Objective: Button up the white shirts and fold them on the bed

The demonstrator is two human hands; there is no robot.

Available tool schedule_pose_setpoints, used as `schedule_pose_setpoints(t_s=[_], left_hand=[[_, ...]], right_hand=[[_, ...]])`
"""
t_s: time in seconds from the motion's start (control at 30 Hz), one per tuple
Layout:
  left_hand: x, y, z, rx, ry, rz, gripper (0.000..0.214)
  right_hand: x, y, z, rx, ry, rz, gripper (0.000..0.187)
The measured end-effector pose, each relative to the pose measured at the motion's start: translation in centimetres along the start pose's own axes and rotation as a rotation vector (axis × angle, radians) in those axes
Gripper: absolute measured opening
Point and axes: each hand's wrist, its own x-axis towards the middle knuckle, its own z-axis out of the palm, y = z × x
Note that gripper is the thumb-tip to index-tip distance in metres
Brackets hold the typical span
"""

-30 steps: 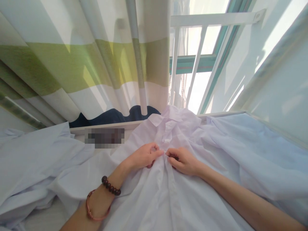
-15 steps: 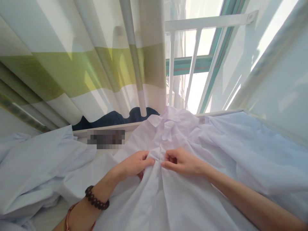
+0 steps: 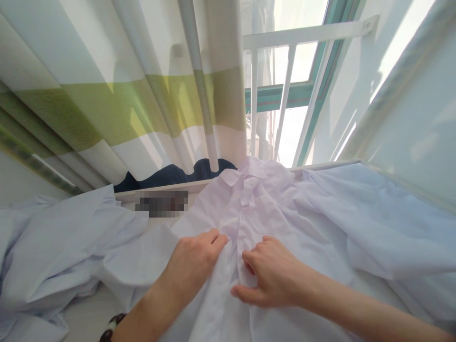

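A white collared shirt (image 3: 263, 213) lies spread out before me, its collar at the far end and its front placket running towards me. My left hand (image 3: 195, 256) is closed on the fabric on the left of the placket, fingertips pinching the cloth. To the right of it, my right hand (image 3: 270, 270) rests low over the placket with its thumb and forefinger apart, and no cloth shows between them. Its other fingers are curled and partly hidden. A dark bead bracelet (image 3: 111, 327) shows at my left wrist.
Crumpled white cloth (image 3: 67, 247) lies at the left, and more white fabric (image 3: 384, 223) at the right. Behind stand a white and green curtain (image 3: 171, 99) and a white railing (image 3: 306, 35) before a window. A pixelated dark object (image 3: 162, 204) lies near the back ledge.
Both hands have moved nearer to me along the placket. My right thumb and forefinger have parted from their pinch. My left hand has turned knuckles-up, still gripping the shirt.
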Motion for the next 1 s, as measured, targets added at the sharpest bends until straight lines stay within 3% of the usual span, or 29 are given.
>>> schedule_pose_setpoints(t_s=[0.1, 0.17, 0.23, 0.33, 0.5, 0.7, 0.8, 1.0], left_hand=[[-0.3, 0.1, 0.3, -0.075, -0.150, -0.121, 0.040], [-0.4, 0.1, 0.5, -0.168, -0.199, -0.166, 0.052], [-0.3, 0.2, 0.7, -0.270, -0.213, -0.165, 0.051], [0.2, 0.4, 0.5, -0.413, -0.139, -0.128, 0.039], [1.3, 0.6, 0.6, -0.845, -0.018, -0.105, 0.025], [1.3, 0.1, 4.1, -1.398, -0.128, -0.164, 0.026], [1.2, -0.2, 5.0, -1.445, -0.163, -0.192, 0.028], [1.1, 0.3, 4.4, -1.271, -0.176, -0.113, 0.033]], right_hand=[[-0.3, -0.2, 0.0, -0.068, -0.068, 0.039, 0.025], [-0.5, 0.0, -0.3, -0.070, -0.099, 0.070, 0.016], [-0.6, 0.3, -0.7, -0.018, -0.094, 0.090, 0.011], [-0.5, 1.0, -0.6, 0.257, -0.023, 0.131, 0.015], [0.1, 2.4, 1.2, 1.008, 0.045, 0.210, 0.008], [0.1, 3.2, 2.4, 1.174, 0.055, 0.169, 0.006], [0.0, 3.3, 2.5, 1.191, 0.037, 0.118, 0.010], [0.0, 3.5, 2.7, 1.194, 0.045, 0.050, 0.012]])
